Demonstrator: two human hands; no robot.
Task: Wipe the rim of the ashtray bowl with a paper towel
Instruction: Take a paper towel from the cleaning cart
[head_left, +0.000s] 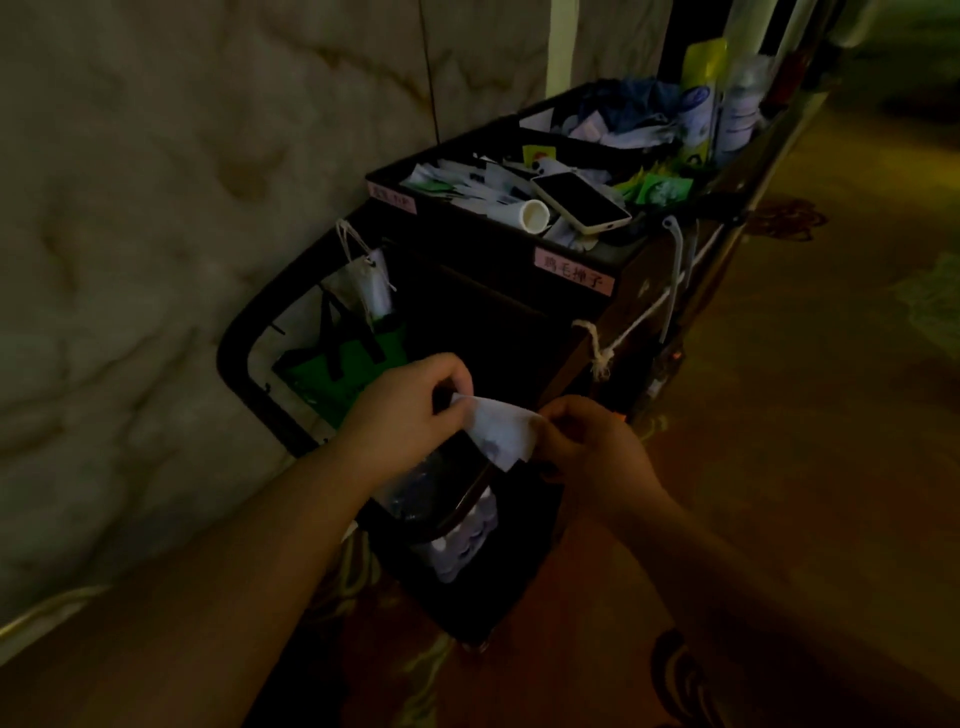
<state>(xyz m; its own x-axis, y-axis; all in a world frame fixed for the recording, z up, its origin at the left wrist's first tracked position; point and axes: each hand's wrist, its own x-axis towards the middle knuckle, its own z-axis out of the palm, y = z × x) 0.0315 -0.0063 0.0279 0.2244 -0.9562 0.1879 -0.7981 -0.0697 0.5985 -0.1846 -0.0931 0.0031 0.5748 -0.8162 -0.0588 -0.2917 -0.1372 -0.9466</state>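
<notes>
My left hand (405, 415) and my right hand (587, 441) each pinch an end of a white paper towel (501, 428), which hangs stretched between them. They hover over the near end of a dark housekeeping cart (498, 322). Just under the towel sits a dark, glossy object with a curved brownish rim (470, 499). It may be the ashtray bowl, but the dim light keeps me from telling. Whether either hand touches it is hidden.
The cart's top tray (395, 179) holds sachets, a paper cup (532, 215) lying on its side and a phone (579, 200). Spray bottles (698, 114) stand at the far end. A green bag (343, 364) hangs on the left. A marble wall (182, 234) is on the left and patterned carpet (805, 415) on the right.
</notes>
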